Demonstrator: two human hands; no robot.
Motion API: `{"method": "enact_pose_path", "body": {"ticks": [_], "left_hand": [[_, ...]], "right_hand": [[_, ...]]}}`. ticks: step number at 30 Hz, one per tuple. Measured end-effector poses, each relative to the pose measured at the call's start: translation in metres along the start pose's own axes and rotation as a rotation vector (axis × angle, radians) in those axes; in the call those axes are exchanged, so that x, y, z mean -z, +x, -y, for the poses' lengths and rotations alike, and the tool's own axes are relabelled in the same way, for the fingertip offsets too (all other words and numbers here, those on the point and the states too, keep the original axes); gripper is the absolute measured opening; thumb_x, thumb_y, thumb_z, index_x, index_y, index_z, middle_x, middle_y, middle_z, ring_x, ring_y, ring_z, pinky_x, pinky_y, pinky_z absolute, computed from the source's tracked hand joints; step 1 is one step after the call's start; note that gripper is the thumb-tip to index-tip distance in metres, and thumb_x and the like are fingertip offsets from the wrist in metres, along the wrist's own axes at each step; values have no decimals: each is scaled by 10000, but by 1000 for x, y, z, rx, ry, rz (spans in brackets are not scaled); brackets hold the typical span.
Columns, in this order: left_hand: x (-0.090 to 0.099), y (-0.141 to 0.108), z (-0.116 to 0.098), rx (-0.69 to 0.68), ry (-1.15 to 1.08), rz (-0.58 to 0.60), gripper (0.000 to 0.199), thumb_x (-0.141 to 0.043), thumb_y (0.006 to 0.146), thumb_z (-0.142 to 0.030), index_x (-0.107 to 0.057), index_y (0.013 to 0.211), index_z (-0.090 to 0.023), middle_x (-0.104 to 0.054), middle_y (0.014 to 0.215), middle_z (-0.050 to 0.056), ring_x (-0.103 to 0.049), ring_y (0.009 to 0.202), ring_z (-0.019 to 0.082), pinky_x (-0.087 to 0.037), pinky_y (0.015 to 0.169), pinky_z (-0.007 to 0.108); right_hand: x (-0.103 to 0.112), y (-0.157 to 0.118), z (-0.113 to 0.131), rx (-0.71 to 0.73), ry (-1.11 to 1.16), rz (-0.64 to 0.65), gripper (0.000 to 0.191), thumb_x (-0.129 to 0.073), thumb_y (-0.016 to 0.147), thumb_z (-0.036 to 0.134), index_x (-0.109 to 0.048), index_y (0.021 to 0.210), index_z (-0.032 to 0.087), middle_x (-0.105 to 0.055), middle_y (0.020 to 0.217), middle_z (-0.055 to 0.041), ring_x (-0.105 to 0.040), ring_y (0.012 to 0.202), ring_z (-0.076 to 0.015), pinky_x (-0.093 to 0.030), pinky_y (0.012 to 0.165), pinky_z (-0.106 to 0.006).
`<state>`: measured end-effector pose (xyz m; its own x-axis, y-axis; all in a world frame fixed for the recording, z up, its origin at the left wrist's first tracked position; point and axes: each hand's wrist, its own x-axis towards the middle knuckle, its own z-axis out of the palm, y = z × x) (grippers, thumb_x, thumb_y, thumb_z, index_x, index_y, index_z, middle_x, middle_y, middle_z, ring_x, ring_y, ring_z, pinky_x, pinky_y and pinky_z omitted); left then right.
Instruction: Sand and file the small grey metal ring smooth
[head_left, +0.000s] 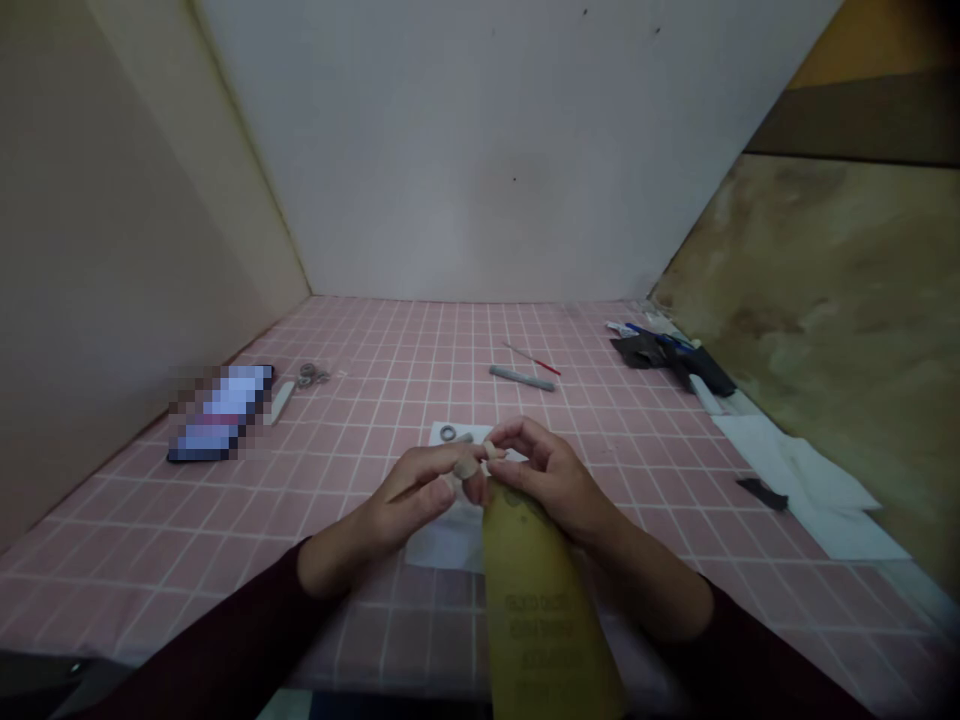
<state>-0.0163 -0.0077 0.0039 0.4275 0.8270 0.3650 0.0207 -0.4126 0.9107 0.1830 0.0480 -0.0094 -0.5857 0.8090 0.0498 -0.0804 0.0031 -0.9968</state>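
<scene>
Beige band-like material (466, 468), too blurred to identify, is seen at the left hand (409, 495), whose grip cannot be told. Beside it, a yellow, printed, paper-like sheet (551, 610) appears pinched at its top by the right hand (559, 475) and is hung nearward; it could be creased or torn if pulled unevenly. Pink, white-gridded counter (382, 375) is bounded by a grey left wall (135, 250), a pale back wall (412, 150) and a brown-stained right panel (862, 270).

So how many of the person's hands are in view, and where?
2. The left hand is left of the top of the yellow sheet; the right hand is at that sheet's top end. Some fingertips are hidden.
</scene>
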Motion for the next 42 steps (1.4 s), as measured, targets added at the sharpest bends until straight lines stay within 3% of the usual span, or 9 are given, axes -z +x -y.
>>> {"method": "enact_pose_path", "body": {"ticks": [3, 9, 16, 21, 26, 34, 39, 42], "left_hand": [[4, 3, -7, -32, 73, 119, 533, -381, 939, -632, -654, 777, -204, -697, 796, 65, -676, 822, 241, -334, 1101, 499], [5, 8, -12, -52, 177, 303, 494, -407, 931, -626, -710, 835, -248, -740, 878, 76, -664, 1007, 288, -404, 1045, 490], [-1, 12, -10, -94, 204, 415, 421, -467, 933, -567, -682, 871, -211, -750, 960, 86, -661, 1025, 276, -309, 1124, 508], [-3, 11, -7, -86, 215, 434, 463, -447, 932, -582, -667, 873, -179, -747, 956, 108, -678, 968, 269, -349, 1087, 494], [-6, 8, -7, -114, 310, 413, 351, -530, 911, -526, -663, 974, -208, -729, 1064, 87, -643, 1058, 283, -360, 1076, 484], [-14, 5, -13, -207, 508, 346, 325, -617, 859, -512, -686, 976, -216, -725, 1101, 99, -556, 1208, 336, -257, 1139, 531], [-16, 3, -15, -217, 514, 337, 318, -646, 837, -518, -688, 919, -214, -735, 1060, 100, -589, 1159, 341, -286, 1120, 537], [-14, 5, -13, -200, 387, 334, 334, -606, 860, -526, -669, 904, -201, -740, 1048, 110, -643, 1067, 319, -395, 1038, 504]], "right_hand": [[3, 0, 1, 54, -74, 34, 226, -704, 828, 325, -633, 1028, 247, -654, 1035, -22, -615, 882, -163, -478, 732, -295], [3, -3, -2, 85, -170, 73, 175, -681, 867, 311, -650, 1029, 251, -682, 1018, -14, -651, 886, -158, -492, 759, -292], [0, -3, -7, 88, -187, 121, 152, -637, 867, 191, -628, 1016, 220, -705, 1002, -17, -669, 908, -159, -501, 817, -300], [2, -3, -9, 118, -234, 135, 170, -626, 837, 122, -623, 985, 205, -717, 1007, -19, -670, 904, -157, -502, 816, -297], [0, -3, -9, 110, -173, 126, 168, -600, 854, 124, -624, 1002, 203, -725, 1004, -24, -680, 863, -139, -518, 753, -264], [6, 1, -3, 125, -125, 206, 224, -607, 862, 169, -665, 1076, 194, -721, 1084, -60, -680, 988, -180, -532, 851, -320], [7, 1, 1, 225, -204, 230, 241, -597, 866, 136, -682, 1081, 205, -727, 1065, -45, -680, 979, -163, -526, 844, -293], [6, 0, -1, 297, -290, 204, 301, -593, 837, 78, -677, 1092, 214, -726, 1052, -34, -682, 944, -149, -527, 818, -277]]}}
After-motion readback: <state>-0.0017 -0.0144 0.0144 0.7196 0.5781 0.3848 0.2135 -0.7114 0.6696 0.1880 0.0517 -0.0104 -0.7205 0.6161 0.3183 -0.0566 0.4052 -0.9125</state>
